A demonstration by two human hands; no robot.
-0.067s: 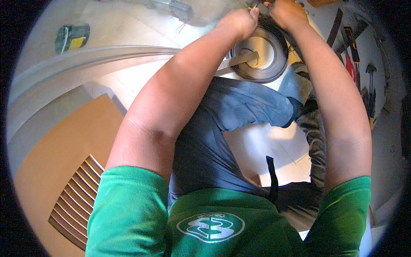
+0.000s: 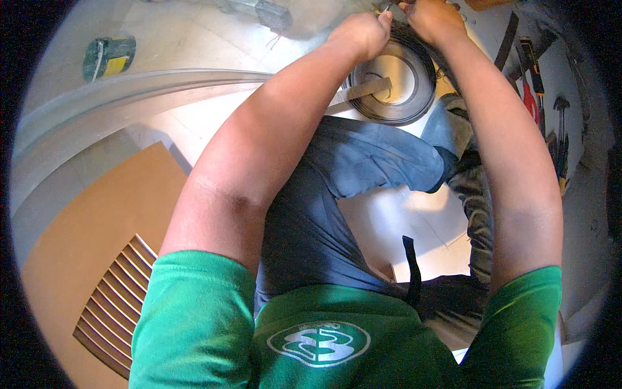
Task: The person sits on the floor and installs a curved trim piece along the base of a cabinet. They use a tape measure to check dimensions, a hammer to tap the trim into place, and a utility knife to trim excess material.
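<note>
Both my arms reach forward to the top edge of the head view, above a coil of thin dark strip or wire [image 2: 424, 78] lying flat on the floor. My left hand [image 2: 364, 34] is closed, thumb up, at the coil's far left rim. Close beside it, my right hand [image 2: 435, 23] is closed too, its fingers bent toward the left hand. A small thin shiny piece [image 2: 389, 8] shows between the two hands; its kind is too small to make out. A flat greyish strip [image 2: 366, 91] lies across the coil's near left side.
Long pale bent strips [image 2: 162, 81] run across the left. A brown slatted panel [image 2: 84, 227] lies lower left. Further off sits a dark green and yellow object [image 2: 110, 58]. At right lie a hammer [image 2: 562, 126], a red-handled tool [image 2: 530, 104] and an orange-and-black handle [image 2: 531, 61].
</note>
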